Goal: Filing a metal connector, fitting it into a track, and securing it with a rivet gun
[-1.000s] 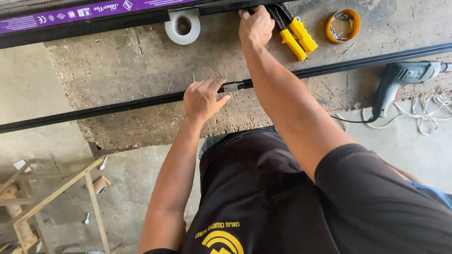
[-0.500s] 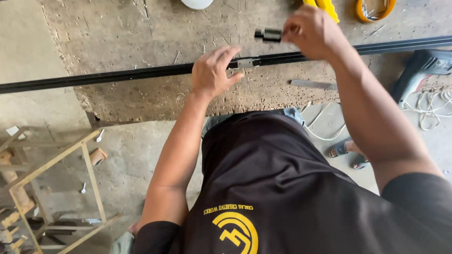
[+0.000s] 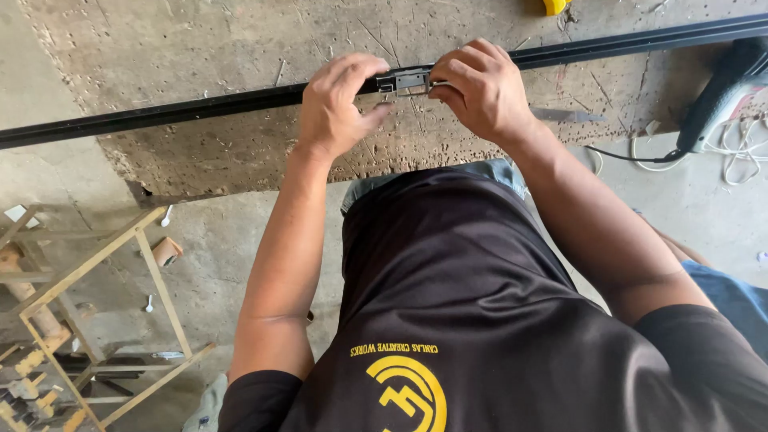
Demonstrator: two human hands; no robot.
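Observation:
A long black metal rail (image 3: 200,108) lies across a worn board. My left hand (image 3: 340,100) grips the rail from above, fingers curled over it. My right hand (image 3: 480,88) pinches a small dark metal fitting (image 3: 406,80) that sits on the rail between the two hands. Both thumbs and fingertips close in on that fitting. My black shirt with a yellow emblem fills the lower frame.
A power drill (image 3: 720,96) with white cable (image 3: 740,152) lies at the right. A flat metal blade (image 3: 564,116) rests on the board beside my right wrist. A yellow tool (image 3: 554,6) peeks in at the top. A wooden frame (image 3: 104,320) stands at lower left.
My right hand came down from the far tools with the small fitting and now holds it on the rail. My left hand stayed on the rail. The view tilted down.

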